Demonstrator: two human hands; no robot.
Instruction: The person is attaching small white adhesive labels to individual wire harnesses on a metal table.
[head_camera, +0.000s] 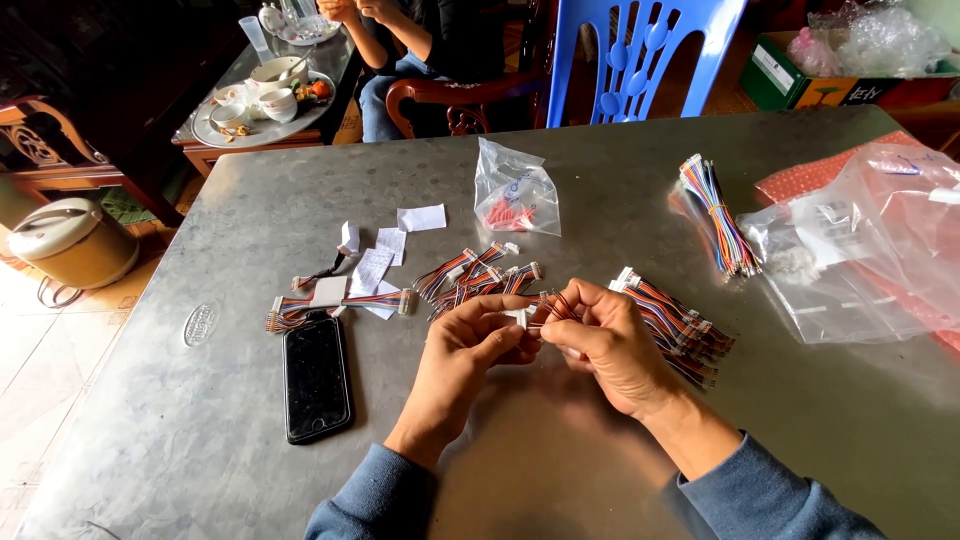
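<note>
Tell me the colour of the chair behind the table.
Blue: the plastic chair with cut-out slots, seen in the head view.

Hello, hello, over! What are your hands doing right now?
Left hand and right hand together pinch a small white plug with thin wires. Wire bundles lie beside right hand, phone by left. Nothing blocking.

Bare counter (560, 450) lies below both grips; wire bundles (475, 278) crowd just above, phone (316, 377) left.
</note>
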